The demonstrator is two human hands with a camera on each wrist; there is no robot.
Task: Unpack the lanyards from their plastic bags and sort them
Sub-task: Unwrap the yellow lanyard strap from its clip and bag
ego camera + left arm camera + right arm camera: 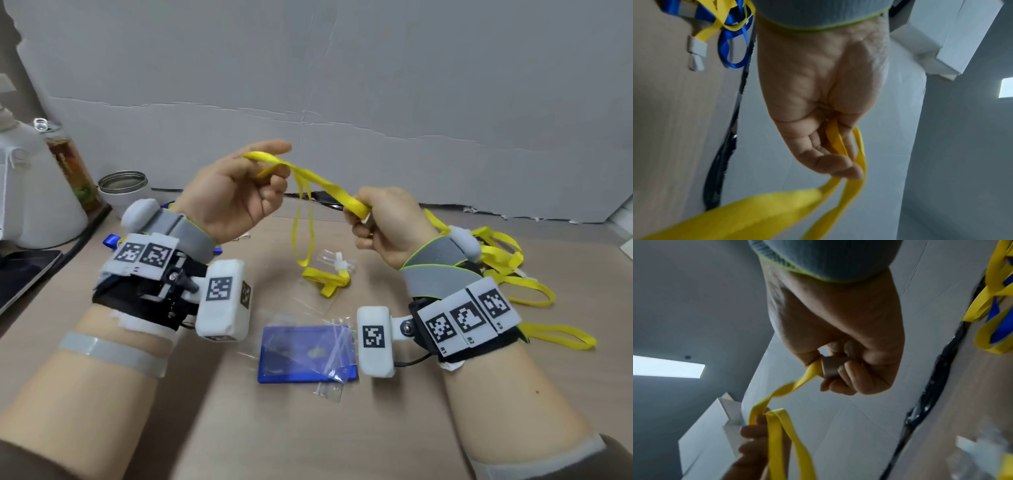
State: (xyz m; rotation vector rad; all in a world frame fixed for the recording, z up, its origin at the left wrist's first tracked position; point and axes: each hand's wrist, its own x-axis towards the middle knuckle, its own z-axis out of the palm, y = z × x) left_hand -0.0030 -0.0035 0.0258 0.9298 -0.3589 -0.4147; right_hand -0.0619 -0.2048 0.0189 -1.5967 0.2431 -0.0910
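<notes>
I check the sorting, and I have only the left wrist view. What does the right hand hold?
Observer: The right hand grips the grey metal clip at the end of the same yellow lanyard.
Operator: Is another lanyard still packed?
Observer: Yes, a folded yellow lanyard lies in a clear plastic bag on the table.
Operator: And near the person?
Observer: A blue card holder lies under empty clear bags.

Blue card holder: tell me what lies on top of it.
Crumpled clear plastic bags lie over the blue card holder, mostly over its right half. What is inside the holder cannot be made out.
</notes>
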